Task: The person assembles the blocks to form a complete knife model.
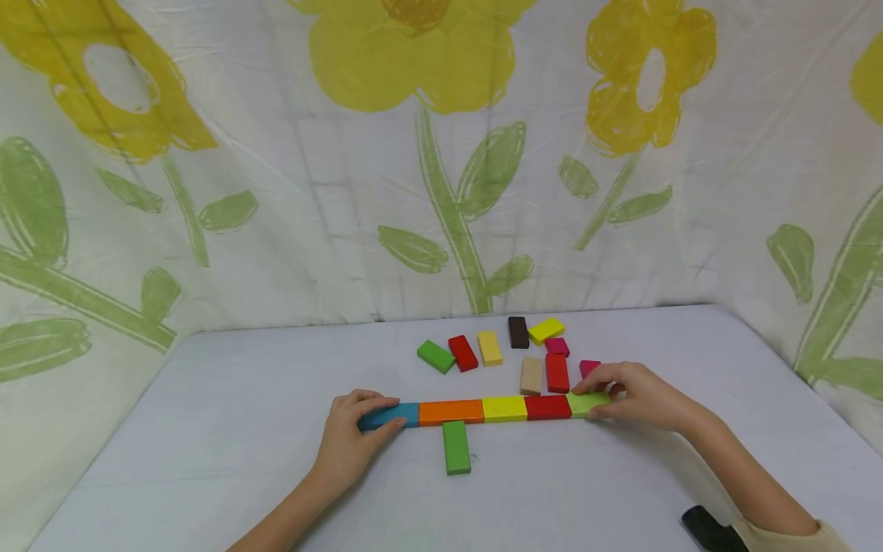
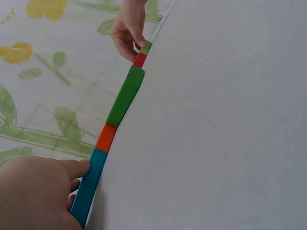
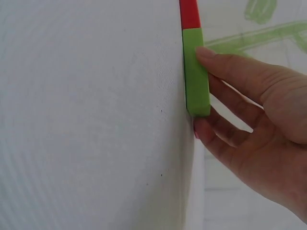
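Observation:
Five flat blocks lie end to end in a straight row: a blue block (image 1: 389, 416), an orange block (image 1: 451, 412), a yellow block (image 1: 504, 409), a red block (image 1: 548, 408) and a light green block (image 1: 582, 404). At the row's left end my left hand (image 1: 345, 437) grips the blue block, thumb along its near side and fingers at the far side. My right hand (image 1: 645, 395) pinches the light green block (image 3: 195, 72) between thumb and fingers at the other end. Below the orange block, a green block (image 1: 457, 448) points toward me, its far end right at the row.
Behind the row, loose blocks are scattered: a green one (image 1: 436, 357), a red one (image 1: 463, 353), a pale yellow one (image 1: 490, 349), a dark brown one (image 1: 519, 333), a tan one (image 1: 531, 376) and several others. A black object (image 1: 710, 529) shows beside the right sleeve. A flower-printed cloth (image 1: 331, 230) hangs behind the table.

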Demonstrator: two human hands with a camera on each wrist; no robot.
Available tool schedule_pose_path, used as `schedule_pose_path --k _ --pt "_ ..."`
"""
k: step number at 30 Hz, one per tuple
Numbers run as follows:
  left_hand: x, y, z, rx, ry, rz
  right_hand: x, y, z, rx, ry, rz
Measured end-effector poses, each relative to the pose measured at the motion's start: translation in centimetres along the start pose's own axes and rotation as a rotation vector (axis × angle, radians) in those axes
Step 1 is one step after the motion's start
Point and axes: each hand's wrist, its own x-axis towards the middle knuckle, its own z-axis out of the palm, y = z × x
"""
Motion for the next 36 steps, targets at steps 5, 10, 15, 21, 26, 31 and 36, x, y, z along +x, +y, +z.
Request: schedule_pose_path --k 5,10,15,21,26,31,36 --pt "-0.1 0.0 -0.1 0.000 -0.001 -0.005 0.1 0.0 0.1 -0.001 -0.005 -0.001" --pt "-0.1 0.0 -0.1 -0.005 -0.007 -0.015 0.1 -0.2 -0.1 0.012 -0.011 0.010" --pt "-0.1 0.0 -0.2 -0.014 -0.016 -0.026 -0.1 -0.4 -0.4 0.017 -0.005 -0.007" --pt "0.0 0.0 -0.1 -0.024 -0.020 -0.022 -0.3 -0.6 -0.9 -0.003 0.019 -0.032" --pt "0.0 0.0 -0.1 -0.023 -0.017 -0.016 -0.3 -1.3 -1.0 -0.038 0.053 -0.062" --pt "0.0 0.0 -0.2 -0.023 -0.016 -0.021 0.2 -2.7 -0.8 -0.029 0.050 -0.094" --pt "0.0 0.1 -0.1 -0.023 -0.016 -0.021 1.2 -4.2 -0.1 0.016 0.021 -0.120"
